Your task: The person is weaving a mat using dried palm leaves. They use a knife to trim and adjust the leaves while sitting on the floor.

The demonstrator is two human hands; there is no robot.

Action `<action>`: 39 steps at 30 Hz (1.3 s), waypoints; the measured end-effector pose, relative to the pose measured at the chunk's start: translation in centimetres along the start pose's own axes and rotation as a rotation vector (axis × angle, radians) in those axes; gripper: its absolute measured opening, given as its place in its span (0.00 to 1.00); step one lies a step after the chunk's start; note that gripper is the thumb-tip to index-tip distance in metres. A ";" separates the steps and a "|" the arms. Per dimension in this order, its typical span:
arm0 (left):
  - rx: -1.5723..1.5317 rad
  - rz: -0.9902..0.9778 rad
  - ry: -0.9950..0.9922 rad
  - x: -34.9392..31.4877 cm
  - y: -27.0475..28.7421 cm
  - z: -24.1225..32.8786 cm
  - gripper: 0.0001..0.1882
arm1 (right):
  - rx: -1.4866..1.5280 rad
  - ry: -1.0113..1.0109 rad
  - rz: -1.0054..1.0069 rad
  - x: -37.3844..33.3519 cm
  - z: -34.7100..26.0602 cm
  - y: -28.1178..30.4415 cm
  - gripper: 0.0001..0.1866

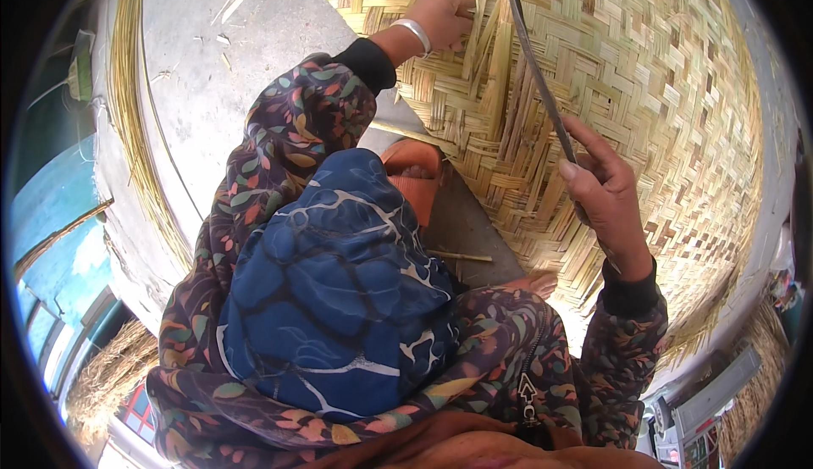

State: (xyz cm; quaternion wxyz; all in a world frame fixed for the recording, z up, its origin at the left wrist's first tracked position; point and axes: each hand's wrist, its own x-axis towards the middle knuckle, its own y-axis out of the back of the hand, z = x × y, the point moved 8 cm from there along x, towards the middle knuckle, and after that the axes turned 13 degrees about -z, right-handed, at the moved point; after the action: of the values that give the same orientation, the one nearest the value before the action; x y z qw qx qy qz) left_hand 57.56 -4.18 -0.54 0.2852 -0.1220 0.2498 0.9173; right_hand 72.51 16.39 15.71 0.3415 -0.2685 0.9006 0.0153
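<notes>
A large woven mat point(618, 62) of pale yellow, bamboo-like strips spreads across the floor in front of me and to my right. At its near left part, my left hand point(440, 24), with a silver bangle on the wrist, has its fingers bent around a thin loose strip point(477, 11). My right hand point(603, 185) is closed on a long, narrow dark bar point(535, 66), thumb on one side and fingers on the other. The bar slants up and away over the mat, past the top of the view. Several loose strip ends point(500, 88) stick up between my hands.
A bundle of long thin strips point(129, 71) lies along the left on the grey floor point(190, 24). Strip scraps are scattered there. My foot in an orange slipper point(417, 189) is beside the mat's edge. Straw heaps point(114, 376) show at the lower left rim.
</notes>
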 end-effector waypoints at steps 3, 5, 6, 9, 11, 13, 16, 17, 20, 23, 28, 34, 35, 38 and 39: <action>-0.412 -0.189 0.224 0.3 0.0 -0.3 0.15 | 0.029 0.030 0.001 0.1 0.4 -0.4 0.26; -0.619 -0.099 0.244 -0.2 0.7 -1.3 0.14 | 0.032 0.015 -0.003 0.1 0.5 -0.6 0.26; -0.720 -0.050 0.255 -0.4 1.0 -1.8 0.13 | 0.039 0.006 -0.002 0.2 0.2 -0.7 0.26; -0.740 -0.153 0.169 0.1 0.4 -2.5 0.11 | 0.041 -0.011 -0.001 0.3 0.4 -0.4 0.26; -0.671 -0.226 0.153 0.7 -0.2 -2.6 0.12 | 0.026 0.025 0.012 0.5 0.4 -0.2 0.26; -0.536 -0.250 0.196 1.5 -0.9 -2.9 0.13 | 0.010 0.083 0.030 0.6 0.4 -0.4 0.26; -0.777 -0.388 0.110 1.0 -2.0 -2.3 0.15 | 0.023 0.106 0.016 0.8 0.6 -0.7 0.25; -0.851 -0.524 0.068 0.8 -2.5 -2.4 0.15 | 0.029 0.110 0.006 0.9 0.6 -1.0 0.25; -1.002 -0.780 -0.026 0.4 -3.6 -2.4 0.17 | 0.034 0.083 -0.001 1.2 1.1 -1.1 0.25; -0.900 -0.681 0.020 -1.0 -3.2 -0.4 0.17 | 0.030 0.047 -0.003 1.3 1.5 -1.1 0.25; -0.651 -0.511 0.161 -1.0 -2.3 -2.2 0.17 | 0.044 0.106 0.004 1.8 1.2 -1.8 0.25; -0.632 -0.349 0.251 -1.5 -2.3 -4.1 0.14 | 0.051 0.038 -0.016 1.7 2.4 -1.3 0.25; -0.711 -0.421 0.207 -1.5 -2.1 -4.5 0.13 | 0.054 0.061 -0.030 1.8 2.0 -1.6 0.25; -0.861 -0.564 0.110 -0.5 -3.0 -5.4 0.11 | 0.053 0.096 -0.018 1.9 2.1 -1.6 0.25; -0.840 -0.540 0.123 -0.5 -2.9 -5.1 0.11 | 0.055 0.101 -0.006 1.8 2.3 -1.5 0.25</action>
State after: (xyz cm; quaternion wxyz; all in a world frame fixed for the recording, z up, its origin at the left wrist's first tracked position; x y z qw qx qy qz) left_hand 60.11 -5.08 -5.82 0.4236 -0.3402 -0.1651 0.8231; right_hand 73.52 14.73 13.04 0.3029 -0.2621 0.9159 -0.0242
